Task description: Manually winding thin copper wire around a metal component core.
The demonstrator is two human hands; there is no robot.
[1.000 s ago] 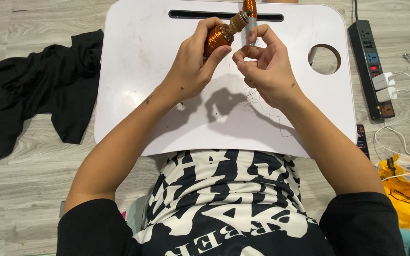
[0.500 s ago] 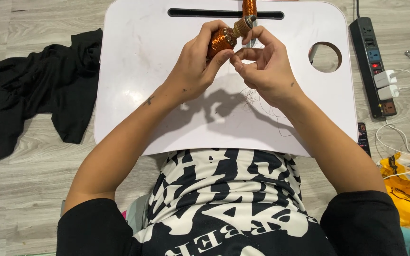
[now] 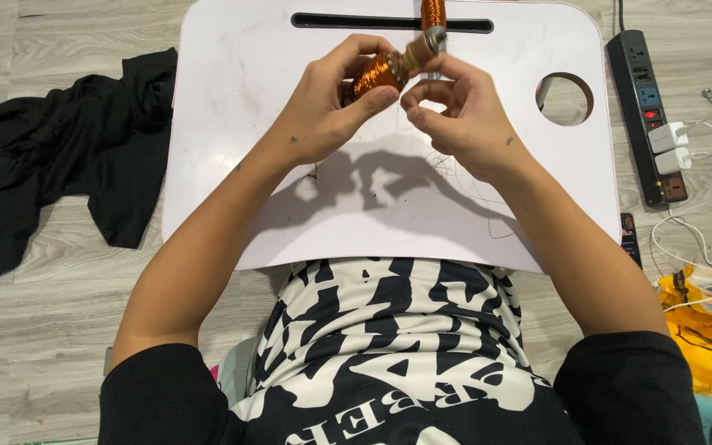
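Taking the white desk (image 3: 232,165) as the landmark and reading from its left: a black cloth (image 3: 59,165) lies crumpled on the wood floor just off the desk's left edge. Over the desk's upper middle, the left hand (image 3: 327,115) is closed around an orange thread spool (image 3: 377,74), tilted up to the right with its silvery tip showing. Just right of it, the right hand (image 3: 463,124) has its fingertips pinched together, apparently on a fine thread too thin to be sure of. Loose dark thread strands (image 3: 471,189) sprawl on the desk below that hand. A second orange spool (image 3: 433,12) stands at the slot on the desk's far edge. Off the right edge lies a black power strip (image 3: 648,115)

The likely risks: the thread could slip from the pinch or snag and knot in the loose strands, and a sharp tug might spin the spool out of the left hand's grip
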